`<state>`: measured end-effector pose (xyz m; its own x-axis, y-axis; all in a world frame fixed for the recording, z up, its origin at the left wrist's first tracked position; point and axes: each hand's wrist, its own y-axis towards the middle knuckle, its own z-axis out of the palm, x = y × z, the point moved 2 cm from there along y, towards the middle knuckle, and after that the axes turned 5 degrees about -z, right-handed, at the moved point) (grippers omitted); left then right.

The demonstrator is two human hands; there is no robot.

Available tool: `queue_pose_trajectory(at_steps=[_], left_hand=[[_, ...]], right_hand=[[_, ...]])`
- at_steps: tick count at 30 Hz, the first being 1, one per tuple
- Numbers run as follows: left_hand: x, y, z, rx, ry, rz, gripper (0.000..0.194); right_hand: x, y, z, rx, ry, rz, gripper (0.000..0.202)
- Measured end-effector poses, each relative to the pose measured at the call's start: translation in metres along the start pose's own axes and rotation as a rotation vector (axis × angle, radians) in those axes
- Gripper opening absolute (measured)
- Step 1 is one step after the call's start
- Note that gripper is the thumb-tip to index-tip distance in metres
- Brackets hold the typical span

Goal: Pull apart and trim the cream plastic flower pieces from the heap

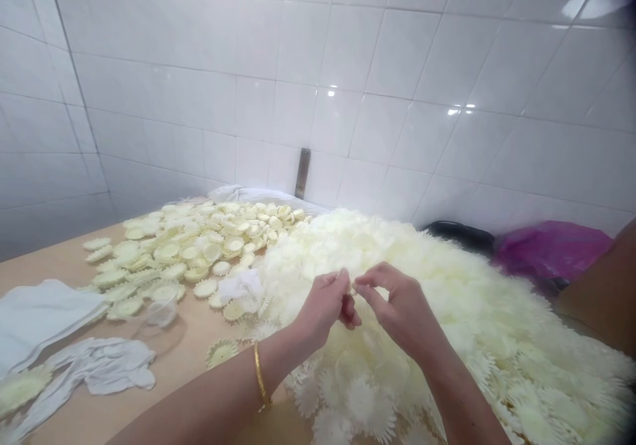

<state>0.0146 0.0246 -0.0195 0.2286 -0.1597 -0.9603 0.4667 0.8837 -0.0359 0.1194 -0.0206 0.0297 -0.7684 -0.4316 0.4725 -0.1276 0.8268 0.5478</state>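
Both hands meet in front of a large heap of pale yellow-white frilled discs [477, 312], their fingertips nearly touching. My left hand [325, 302], below a gold bangle [261, 373] on the wrist, is closed with thumb and forefinger pinched. Opposite it, my right hand [397, 302] pinches thumb and forefinger together at the same spot. Whatever lies between the fingertips is too small and blurred to name. Flatter scallop-edged yellow discs [169, 253] form a second pile to the left, and one single disc [222, 352] rests near my left forearm.
A white cloth glove [106, 359] and a folded white cloth [44, 319] lie on the tan tabletop [193, 385] at left. Behind the heap are a black object [460, 235] and a magenta plastic bag [551, 249]. A white tiled wall [248, 41] closes off the back.
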Motion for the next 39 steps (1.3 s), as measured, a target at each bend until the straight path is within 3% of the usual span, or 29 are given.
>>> queue_pose_trajectory(at_steps=[8, 28, 39], left_hand=[[-0.001, -0.004, 0.006, 0.042, 0.138, 0.018, 0.046], [-0.002, -0.002, 0.003, 0.051, -0.016, 0.015, 0.045], [-0.006, -0.002, 0.003, 0.138, -0.117, -0.078, 0.04]], right_hand=[[0.0, 0.001, 0.007, 0.072, -0.32, 0.02, 0.016], [0.003, -0.003, 0.021, -0.018, -0.474, -0.12, 0.018], [-0.007, 0.001, 0.01, -0.045, -0.124, -0.004, 0.02]])
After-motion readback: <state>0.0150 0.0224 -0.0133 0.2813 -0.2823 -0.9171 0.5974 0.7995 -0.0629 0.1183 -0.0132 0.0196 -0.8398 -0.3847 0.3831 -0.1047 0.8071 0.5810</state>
